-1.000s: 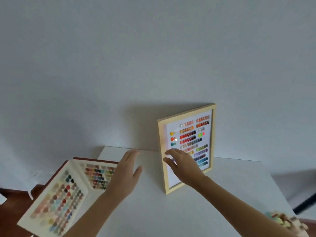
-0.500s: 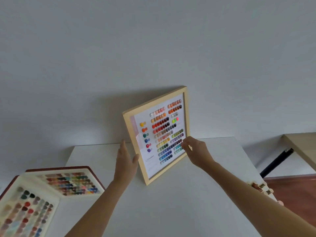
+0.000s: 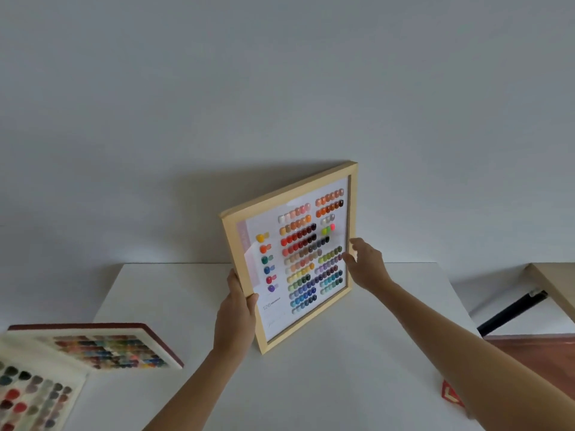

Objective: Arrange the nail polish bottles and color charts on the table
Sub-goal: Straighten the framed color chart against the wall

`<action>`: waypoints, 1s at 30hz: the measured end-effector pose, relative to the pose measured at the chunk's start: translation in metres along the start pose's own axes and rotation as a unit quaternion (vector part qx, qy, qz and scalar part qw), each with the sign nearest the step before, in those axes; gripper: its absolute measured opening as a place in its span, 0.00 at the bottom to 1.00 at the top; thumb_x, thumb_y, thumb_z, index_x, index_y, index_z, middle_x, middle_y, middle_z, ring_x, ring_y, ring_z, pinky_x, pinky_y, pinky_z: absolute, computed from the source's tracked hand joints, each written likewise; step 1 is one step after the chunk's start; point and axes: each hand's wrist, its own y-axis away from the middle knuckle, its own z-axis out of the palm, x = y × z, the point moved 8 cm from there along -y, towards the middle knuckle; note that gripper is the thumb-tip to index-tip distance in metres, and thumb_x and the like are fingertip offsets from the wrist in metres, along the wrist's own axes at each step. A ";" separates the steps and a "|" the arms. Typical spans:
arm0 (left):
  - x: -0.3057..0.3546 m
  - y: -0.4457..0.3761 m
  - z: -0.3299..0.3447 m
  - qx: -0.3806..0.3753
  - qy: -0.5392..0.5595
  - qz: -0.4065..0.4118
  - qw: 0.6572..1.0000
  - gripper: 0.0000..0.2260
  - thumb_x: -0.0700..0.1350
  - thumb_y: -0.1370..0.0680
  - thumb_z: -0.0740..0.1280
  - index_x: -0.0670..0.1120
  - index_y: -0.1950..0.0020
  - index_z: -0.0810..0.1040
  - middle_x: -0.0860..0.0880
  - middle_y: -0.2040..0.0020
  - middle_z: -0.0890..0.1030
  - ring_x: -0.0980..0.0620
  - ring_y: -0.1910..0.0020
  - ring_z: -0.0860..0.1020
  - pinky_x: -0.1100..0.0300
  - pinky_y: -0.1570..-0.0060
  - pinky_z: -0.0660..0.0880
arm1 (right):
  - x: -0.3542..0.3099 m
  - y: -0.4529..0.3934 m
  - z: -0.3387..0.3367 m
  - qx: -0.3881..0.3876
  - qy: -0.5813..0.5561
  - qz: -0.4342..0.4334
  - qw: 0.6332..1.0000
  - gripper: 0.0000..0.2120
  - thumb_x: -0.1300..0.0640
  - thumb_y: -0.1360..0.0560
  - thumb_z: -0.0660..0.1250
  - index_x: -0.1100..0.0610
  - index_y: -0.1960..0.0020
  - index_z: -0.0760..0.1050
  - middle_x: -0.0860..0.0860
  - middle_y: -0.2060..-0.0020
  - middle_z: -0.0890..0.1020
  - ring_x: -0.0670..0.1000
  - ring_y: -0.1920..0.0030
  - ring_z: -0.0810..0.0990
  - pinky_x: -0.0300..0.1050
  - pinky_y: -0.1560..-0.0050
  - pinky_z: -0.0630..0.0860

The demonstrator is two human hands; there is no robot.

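Framed color chart (image 3: 298, 253) stands tilted on the white tabletop (image 3: 342, 368) near the wall, left hand (image 3: 236, 309) gripping its left frame edge, right hand (image 3: 367, 265) with loosely spread fingers touching its right edge.

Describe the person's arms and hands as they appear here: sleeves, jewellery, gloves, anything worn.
Both arms are bare for their whole visible length; no sleeve shows anywhere. The left hand and the right hand wear no gloves. No watch, bracelet or ring can be made out on either wrist or on the fingers. The nails are too small to tell whether they are painted.
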 end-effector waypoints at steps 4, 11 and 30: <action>-0.005 -0.003 0.003 0.020 0.014 -0.016 1.000 0.30 0.46 0.22 0.63 0.58 0.27 0.50 0.53 0.39 0.76 0.59 0.48 0.78 0.65 0.64 0.81 | 0.006 -0.034 0.001 0.024 -0.038 0.001 0.999 0.23 0.62 0.23 0.63 0.58 0.31 0.58 0.61 0.40 0.75 0.61 0.43 0.77 0.55 0.46 0.76; -0.014 -0.029 0.003 0.036 0.007 -0.040 0.999 0.28 0.45 0.21 0.63 0.57 0.27 0.51 0.58 0.44 0.74 0.60 0.55 0.78 0.76 0.73 0.74 | 0.035 -0.050 0.013 0.028 -0.084 -0.008 0.996 0.08 0.61 0.20 0.56 0.56 0.42 0.62 0.55 0.56 0.80 0.54 0.65 0.81 0.46 0.70 0.78; 0.002 -0.121 0.016 -0.009 -0.012 -0.008 1.000 0.23 0.40 0.20 0.62 0.48 0.28 0.56 0.43 0.37 0.77 0.42 0.43 0.81 0.54 0.57 0.81 | 0.065 -0.041 -0.001 0.108 -0.144 0.020 0.983 0.09 0.63 0.21 0.59 0.53 0.45 0.62 0.56 0.45 0.79 0.50 0.56 0.78 0.53 0.57 0.82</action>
